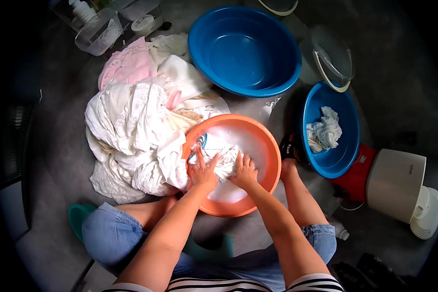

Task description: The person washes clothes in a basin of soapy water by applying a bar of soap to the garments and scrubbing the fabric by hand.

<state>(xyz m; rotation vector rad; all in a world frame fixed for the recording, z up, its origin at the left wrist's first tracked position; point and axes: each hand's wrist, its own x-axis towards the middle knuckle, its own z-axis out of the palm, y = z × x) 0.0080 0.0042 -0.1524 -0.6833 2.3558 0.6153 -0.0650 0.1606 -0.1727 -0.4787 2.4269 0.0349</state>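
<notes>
An orange basin (270, 180) with whitish, sudsy water stands between the person's knees. In it lies a wet white cloth with stripes (224, 163) and a bit of blue at its left end. My left hand (203, 170) rests on the left part of this cloth, fingers spread. On its right side, my right hand (245, 170) presses with fingers apart. Whether any fabric is gripped under the palms is hidden. A large heap of white laundry (131, 117) touches the basin's left side, with a pink cloth (128, 65) at its top.
A big blue basin (243, 48) sits beyond the orange one. To the right are a smaller blue basin (309, 126) holding a crumpled white cloth, a clear bucket, and a red and white appliance (394, 185). Plastic containers (100, 31) stand at upper left.
</notes>
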